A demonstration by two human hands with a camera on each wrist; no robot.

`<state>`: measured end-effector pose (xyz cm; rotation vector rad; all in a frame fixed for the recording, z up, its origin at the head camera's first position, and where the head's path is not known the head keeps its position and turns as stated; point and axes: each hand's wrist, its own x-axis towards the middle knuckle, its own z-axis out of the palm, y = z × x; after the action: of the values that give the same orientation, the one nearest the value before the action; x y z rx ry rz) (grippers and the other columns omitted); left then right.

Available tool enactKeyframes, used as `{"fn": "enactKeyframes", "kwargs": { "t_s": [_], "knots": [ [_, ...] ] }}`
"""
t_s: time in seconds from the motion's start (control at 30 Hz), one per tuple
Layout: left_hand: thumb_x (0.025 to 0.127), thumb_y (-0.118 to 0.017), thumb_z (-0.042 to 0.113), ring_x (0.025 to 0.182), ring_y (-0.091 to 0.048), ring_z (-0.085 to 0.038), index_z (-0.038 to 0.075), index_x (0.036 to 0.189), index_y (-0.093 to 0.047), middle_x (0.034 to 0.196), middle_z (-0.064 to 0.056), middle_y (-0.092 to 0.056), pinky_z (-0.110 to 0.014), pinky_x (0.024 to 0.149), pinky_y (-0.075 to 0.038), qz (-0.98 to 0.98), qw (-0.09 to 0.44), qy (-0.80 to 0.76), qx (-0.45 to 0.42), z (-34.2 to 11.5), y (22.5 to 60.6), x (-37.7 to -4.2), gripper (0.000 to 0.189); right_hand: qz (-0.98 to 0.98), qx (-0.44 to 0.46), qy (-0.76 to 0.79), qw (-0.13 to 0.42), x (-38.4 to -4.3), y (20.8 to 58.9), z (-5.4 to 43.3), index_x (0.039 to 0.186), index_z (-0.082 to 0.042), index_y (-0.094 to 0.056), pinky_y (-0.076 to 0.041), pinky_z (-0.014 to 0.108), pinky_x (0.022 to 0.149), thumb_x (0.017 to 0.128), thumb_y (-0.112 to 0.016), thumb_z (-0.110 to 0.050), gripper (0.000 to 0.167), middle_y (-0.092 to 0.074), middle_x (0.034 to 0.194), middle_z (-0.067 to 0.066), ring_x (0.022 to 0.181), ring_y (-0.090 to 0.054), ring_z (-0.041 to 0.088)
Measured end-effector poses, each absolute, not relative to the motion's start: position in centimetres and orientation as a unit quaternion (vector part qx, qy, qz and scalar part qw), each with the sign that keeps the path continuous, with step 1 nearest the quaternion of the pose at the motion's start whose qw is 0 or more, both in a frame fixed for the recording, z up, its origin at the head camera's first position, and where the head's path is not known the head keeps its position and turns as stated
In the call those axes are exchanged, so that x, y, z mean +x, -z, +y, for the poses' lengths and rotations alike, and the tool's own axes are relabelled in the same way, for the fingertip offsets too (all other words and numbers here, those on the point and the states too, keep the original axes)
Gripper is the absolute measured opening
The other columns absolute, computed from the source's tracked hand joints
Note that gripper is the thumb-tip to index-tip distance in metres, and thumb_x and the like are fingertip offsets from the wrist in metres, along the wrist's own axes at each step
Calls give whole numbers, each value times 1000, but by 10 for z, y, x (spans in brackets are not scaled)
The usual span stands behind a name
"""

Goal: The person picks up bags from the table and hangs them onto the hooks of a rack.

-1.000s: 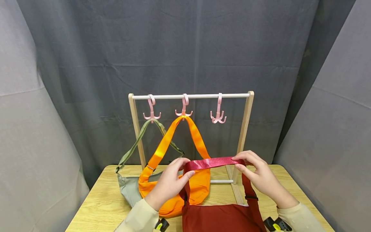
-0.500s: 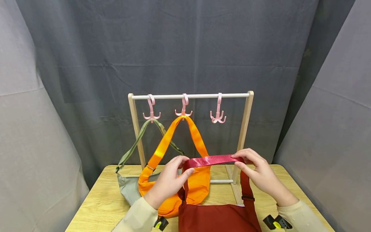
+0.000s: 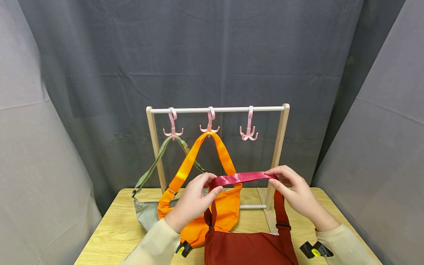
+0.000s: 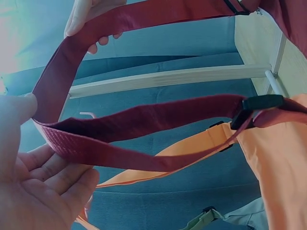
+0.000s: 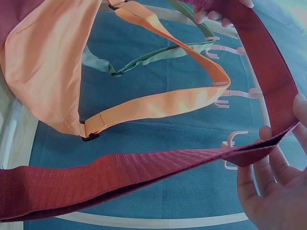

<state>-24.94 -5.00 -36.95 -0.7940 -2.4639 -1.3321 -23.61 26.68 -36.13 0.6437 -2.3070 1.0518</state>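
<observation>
A dark red shoulder bag (image 3: 250, 248) hangs at the lower middle of the head view, its body cut off by the frame edge. Between both hands its shiny red strap (image 3: 243, 177) is stretched nearly level. The left hand (image 3: 195, 200) pinches the strap's left bend between thumb and fingers. At the right bend, the right hand (image 3: 298, 193) pinches it likewise. In the left wrist view the strap (image 4: 139, 120) loops round with a black buckle (image 4: 256, 108). Behind and above the right hand, a pink hook (image 3: 249, 127) hangs on the rack with nothing on it.
A wooden rack (image 3: 279, 147) with a white rail (image 3: 228, 110) stands on the table (image 3: 109, 235). An orange bag (image 3: 195, 232) hangs from the middle pink hook (image 3: 209, 123). On the left hook (image 3: 173, 127) is a grey-green bag (image 3: 145, 213), partly behind the orange one.
Both hands have risen slightly, lifting the red strap a little. The red bag has shifted slightly left. The hanging bags and the rack stay where they were.
</observation>
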Motion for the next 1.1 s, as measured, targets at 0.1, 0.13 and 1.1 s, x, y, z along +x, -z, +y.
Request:
{"fn": "enactKeyframes", "kwargs": {
  "t_s": [0.1, 0.13, 1.1],
  "knots": [
    [99, -71, 33, 89, -57, -14, 16, 121, -65, 106, 5, -64, -25, 71, -54, -841, 113, 455, -269, -49, 367, -250, 28, -849, 238, -394, 258, -237, 359, 267, 119, -17, -70, -50, 16, 78, 97, -69, -3, 26, -65, 106, 1, 91, -53, 6],
    [99, -71, 33, 89, -57, -13, 17, 121, -65, 106, 5, -64, -26, 72, -54, -841, 113, 456, -268, -49, 366, -250, 28, -849, 238, -395, 259, -237, 359, 266, 119, -16, -70, -50, 17, 78, 97, -68, -3, 26, -65, 106, 3, 91, -53, 6],
    [98, -71, 35, 87, -58, -15, 21, 117, -66, 101, 9, -64, -26, 74, -55, -843, 97, 464, -255, -50, 355, -253, 24, -855, 229, -400, 237, -241, 349, 267, 123, -15, -68, -51, 23, 70, 98, -69, -8, 26, -67, 106, -1, 87, -61, 6]
  ]
}}
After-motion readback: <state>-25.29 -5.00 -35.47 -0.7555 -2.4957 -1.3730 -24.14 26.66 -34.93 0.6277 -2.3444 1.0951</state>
